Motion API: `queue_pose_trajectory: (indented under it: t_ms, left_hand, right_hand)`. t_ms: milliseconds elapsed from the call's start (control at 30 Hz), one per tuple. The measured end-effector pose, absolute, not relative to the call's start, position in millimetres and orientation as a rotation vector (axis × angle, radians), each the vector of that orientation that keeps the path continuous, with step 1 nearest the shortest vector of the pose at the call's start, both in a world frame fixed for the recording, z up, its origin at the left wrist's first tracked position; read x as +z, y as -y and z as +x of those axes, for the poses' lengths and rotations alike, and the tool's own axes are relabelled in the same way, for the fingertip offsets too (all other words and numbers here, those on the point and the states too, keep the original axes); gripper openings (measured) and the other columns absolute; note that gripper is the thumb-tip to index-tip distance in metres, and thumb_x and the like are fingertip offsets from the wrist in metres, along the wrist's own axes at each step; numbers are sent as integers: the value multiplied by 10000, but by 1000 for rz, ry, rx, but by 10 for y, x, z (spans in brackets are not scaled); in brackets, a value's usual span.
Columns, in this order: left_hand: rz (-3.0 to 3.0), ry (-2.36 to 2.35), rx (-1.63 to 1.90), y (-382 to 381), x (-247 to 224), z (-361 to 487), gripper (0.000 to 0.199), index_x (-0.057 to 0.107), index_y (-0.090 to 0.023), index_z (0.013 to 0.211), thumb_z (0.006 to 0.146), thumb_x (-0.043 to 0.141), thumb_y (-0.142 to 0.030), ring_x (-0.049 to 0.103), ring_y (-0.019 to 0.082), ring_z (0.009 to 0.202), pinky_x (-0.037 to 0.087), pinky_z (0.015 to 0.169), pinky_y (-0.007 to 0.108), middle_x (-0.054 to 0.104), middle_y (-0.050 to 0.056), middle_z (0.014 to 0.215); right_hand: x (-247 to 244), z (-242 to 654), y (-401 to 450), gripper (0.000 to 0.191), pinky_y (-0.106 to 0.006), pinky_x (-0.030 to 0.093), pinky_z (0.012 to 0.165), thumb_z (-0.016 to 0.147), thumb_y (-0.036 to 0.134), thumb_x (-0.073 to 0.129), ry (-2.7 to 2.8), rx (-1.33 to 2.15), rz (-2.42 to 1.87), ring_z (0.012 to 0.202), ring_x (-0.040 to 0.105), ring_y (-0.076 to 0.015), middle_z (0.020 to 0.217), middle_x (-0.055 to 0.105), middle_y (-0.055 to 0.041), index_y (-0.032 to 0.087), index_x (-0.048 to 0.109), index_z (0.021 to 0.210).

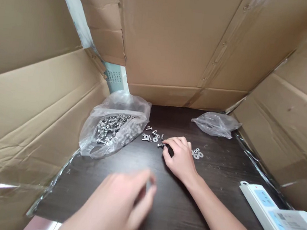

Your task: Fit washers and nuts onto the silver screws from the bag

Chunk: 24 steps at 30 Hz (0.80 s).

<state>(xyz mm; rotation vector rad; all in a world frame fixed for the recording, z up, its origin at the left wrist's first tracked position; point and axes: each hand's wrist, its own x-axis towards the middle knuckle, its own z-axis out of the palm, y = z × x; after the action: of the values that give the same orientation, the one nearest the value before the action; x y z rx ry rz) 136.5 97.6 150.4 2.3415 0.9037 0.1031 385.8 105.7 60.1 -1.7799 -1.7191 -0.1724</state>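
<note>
My right hand reaches onto the dark table, its thumb and fingertips closed on a small bolt. Just left of and behind those fingertips lie several loose bolts and washers. More washers rest to the right of the same hand. My left hand is nearer the camera, raised in front of the table and blurred; its thumb and index finger curl toward each other, and a greyish spot shows between their tips, too smeared to name. An open clear plastic bag full of bolts sits at the back left.
A second clear plastic bag lies flat at the back right. A white power strip with a plug runs along the right front. Cardboard walls enclose the table at the back and on both sides.
</note>
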Motion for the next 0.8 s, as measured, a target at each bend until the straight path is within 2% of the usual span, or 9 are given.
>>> queue_pose_trajectory:
  t_ms: [133,200,300,400,567,800]
  left_hand:
    - [2628,-939,258,-1642,1385,2097,259,636,-176,1183,955,512,-179,692,274,1006,547,897,398,701,106,1125]
    - [2671,-887,265,-1810,1242,2241,348,591,-161,1287,945,525,-162,688,281,1055,562,901,396,662,119,1234]
    - [2668,-816,313,-1892,1005,2255,402,564,-163,1324,924,543,-150,693,262,1032,578,894,392,630,117,1306]
    - [2591,-774,423,-1912,824,2201,371,586,-174,1295,924,564,-173,692,212,909,580,850,365,645,109,1290]
    - [2464,-662,545,-1964,692,2164,341,642,-184,1248,909,607,-207,632,156,746,546,798,335,701,68,1129]
    - [2372,-552,622,-1991,691,2120,257,692,-181,1152,920,585,-153,602,122,708,515,751,277,704,42,1024]
  right_hand:
    - [608,3873,-1048,122,-406,369,842,911,164,614,1729,-122,-1784,997,581,-260,990,765,-56,191,721,964]
    - [604,3878,-1045,114,-403,356,839,904,156,623,1731,-99,-1783,992,584,-259,966,766,-54,196,716,957]
    - [592,3885,-1044,134,-402,340,836,897,138,622,1742,-66,-1781,987,592,-255,956,766,-52,202,713,970]
    - [584,3888,-1043,133,-405,336,842,904,147,615,1756,-39,-1769,983,601,-251,975,769,-54,205,706,982]
    - [599,3852,-1030,126,-415,347,853,922,177,605,1724,30,-1747,960,612,-248,970,773,-47,218,714,973]
    - [653,3764,-978,118,-413,400,864,922,192,616,1640,143,-1697,948,629,-242,957,771,-33,231,722,956]
